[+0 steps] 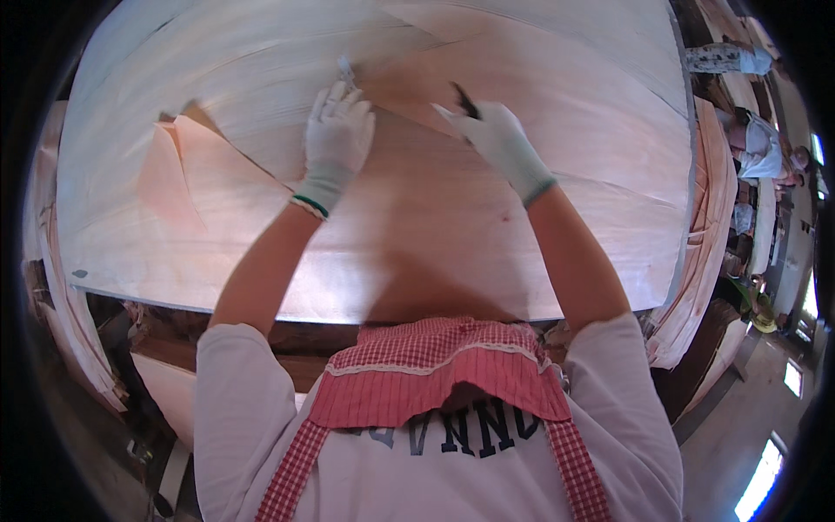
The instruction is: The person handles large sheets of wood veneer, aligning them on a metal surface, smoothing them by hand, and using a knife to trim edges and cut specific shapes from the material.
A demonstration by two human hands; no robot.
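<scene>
— Wide veneer sheet (435, 226) spread flat over the counter (139, 300), near edge by the apron, right edge close to stacked veneer (709, 217); plenty of open room left and far.
— Hands?
— Gloved, apart. Left hand (337, 139) pressed flat beside a torn flap (187, 174). Right hand (496, 135) closed on a small dark tool (464, 100), pointing away and leftward.
— Hard to make out?
— Tool's kind unclear; something pale at left fingertips, blurred. Sheet's long axis left to right.
</scene>
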